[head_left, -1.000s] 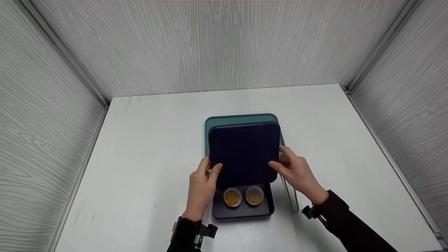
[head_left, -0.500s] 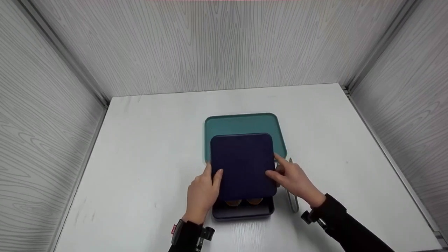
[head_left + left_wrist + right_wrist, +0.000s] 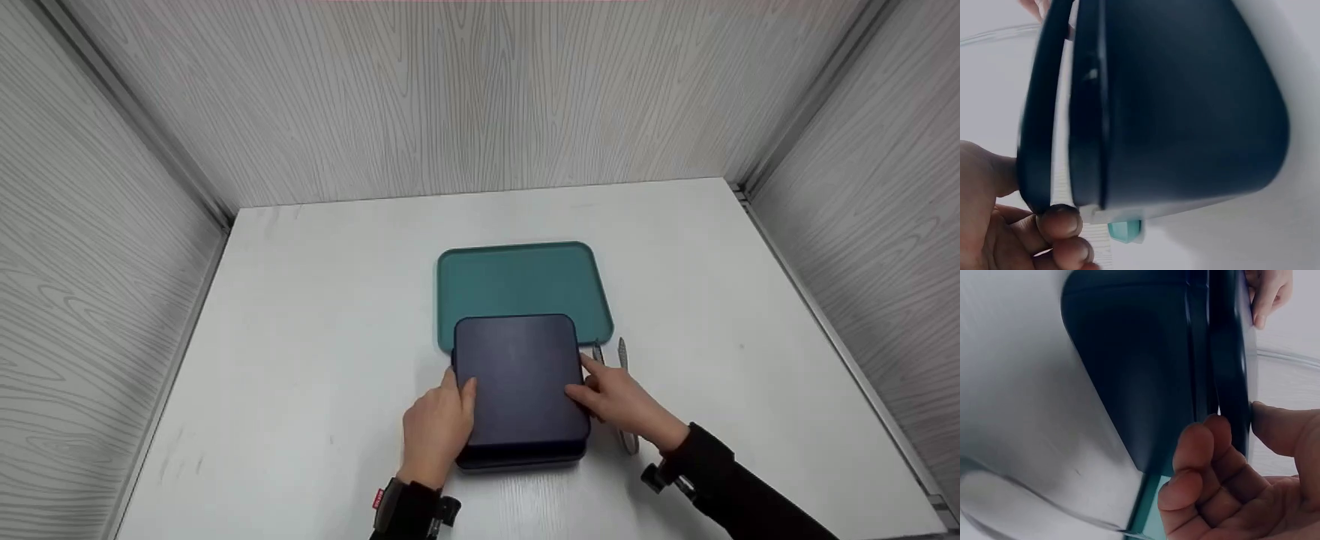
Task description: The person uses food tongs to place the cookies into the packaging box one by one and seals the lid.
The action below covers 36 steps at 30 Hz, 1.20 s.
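Observation:
Both hands hold a dark navy lid (image 3: 517, 379) above a matching rectangular box (image 3: 521, 463). My left hand (image 3: 439, 427) pinches the lid's left edge, thumb on top and fingertips beneath. On the opposite edge, my right hand (image 3: 622, 397) pinches it the same way. A narrow gap separates the lid (image 3: 1039, 124) from the box (image 3: 1196, 112) in the left wrist view. In the right wrist view, the lid (image 3: 1230, 365) sits very close to the box rim, with curled fingers (image 3: 1193, 444) by the seam. The inside of the box is hidden.
A teal tray (image 3: 517, 281) lies just behind the box, its front partly covered by the lid. Metal tongs (image 3: 630, 442) lie beside the box on the right, partly under my right hand. Pale wood-grain panels (image 3: 480, 97) enclose the white table (image 3: 300, 337).
Both hands have lowered the lid and brought it towards me over the box. Two small cakes in paper cups, visible earlier inside the box, are now covered. More of the tray shows.

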### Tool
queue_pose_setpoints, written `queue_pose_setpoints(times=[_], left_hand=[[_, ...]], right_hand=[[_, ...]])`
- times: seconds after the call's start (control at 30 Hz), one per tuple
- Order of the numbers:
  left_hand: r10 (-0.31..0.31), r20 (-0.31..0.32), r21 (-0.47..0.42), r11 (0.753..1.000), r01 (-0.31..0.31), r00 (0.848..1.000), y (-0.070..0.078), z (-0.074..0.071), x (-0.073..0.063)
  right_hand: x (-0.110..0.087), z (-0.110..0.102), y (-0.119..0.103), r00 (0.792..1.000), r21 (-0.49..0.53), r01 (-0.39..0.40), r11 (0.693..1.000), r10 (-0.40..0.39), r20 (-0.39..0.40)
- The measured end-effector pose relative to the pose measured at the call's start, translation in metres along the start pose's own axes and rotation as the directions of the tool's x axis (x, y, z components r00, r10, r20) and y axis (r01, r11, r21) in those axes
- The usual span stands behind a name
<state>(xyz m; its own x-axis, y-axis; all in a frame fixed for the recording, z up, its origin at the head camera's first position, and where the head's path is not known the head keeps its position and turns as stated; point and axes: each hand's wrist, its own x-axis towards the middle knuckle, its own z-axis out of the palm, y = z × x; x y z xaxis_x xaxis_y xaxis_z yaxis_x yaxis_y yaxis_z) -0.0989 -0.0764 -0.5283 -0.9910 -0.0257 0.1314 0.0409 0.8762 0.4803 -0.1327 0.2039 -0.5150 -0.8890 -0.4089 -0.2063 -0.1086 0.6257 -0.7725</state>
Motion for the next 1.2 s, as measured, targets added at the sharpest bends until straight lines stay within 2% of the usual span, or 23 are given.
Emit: queue_pose_setpoints(times=[0.13, 0.33, 0.73, 0.9, 1.07, 1.2], left_hand=[[-0.009, 0.005, 0.027, 1.000, 0.008, 1.000, -0.002, 0.003, -0.003], [-0.019, 0.033, 0.010, 1.000, 0.019, 0.999, -0.005, 0.006, -0.008], [-0.057, 0.087, 0.004, 0.998, 0.057, 0.995, -0.006, 0.006, -0.015], [-0.048, 0.078, -0.009, 0.999, 0.049, 0.996, -0.007, 0.006, -0.020], [-0.019, 0.069, -0.048, 0.999, 0.022, 0.997, -0.011, 0.008, -0.025], [-0.031, 0.114, -0.120, 0.992, 0.045, 0.993, -0.013, 0.009, -0.028]], right_hand=[[-0.001, 0.004, 0.001, 1.000, -0.024, 0.021, 1.000, -0.021, 0.009], [-0.003, 0.008, 0.003, 1.000, -0.047, 0.029, 0.998, -0.028, 0.010], [-0.010, 0.012, 0.005, 0.999, 0.000, -0.019, 1.000, 0.019, 0.043], [-0.014, 0.015, 0.006, 0.998, -0.005, -0.026, 1.000, 0.026, 0.052], [-0.016, 0.017, 0.004, 0.999, -0.028, -0.027, 0.999, 0.028, 0.039], [-0.018, 0.018, 0.004, 0.999, -0.037, -0.036, 0.999, 0.037, 0.027]])
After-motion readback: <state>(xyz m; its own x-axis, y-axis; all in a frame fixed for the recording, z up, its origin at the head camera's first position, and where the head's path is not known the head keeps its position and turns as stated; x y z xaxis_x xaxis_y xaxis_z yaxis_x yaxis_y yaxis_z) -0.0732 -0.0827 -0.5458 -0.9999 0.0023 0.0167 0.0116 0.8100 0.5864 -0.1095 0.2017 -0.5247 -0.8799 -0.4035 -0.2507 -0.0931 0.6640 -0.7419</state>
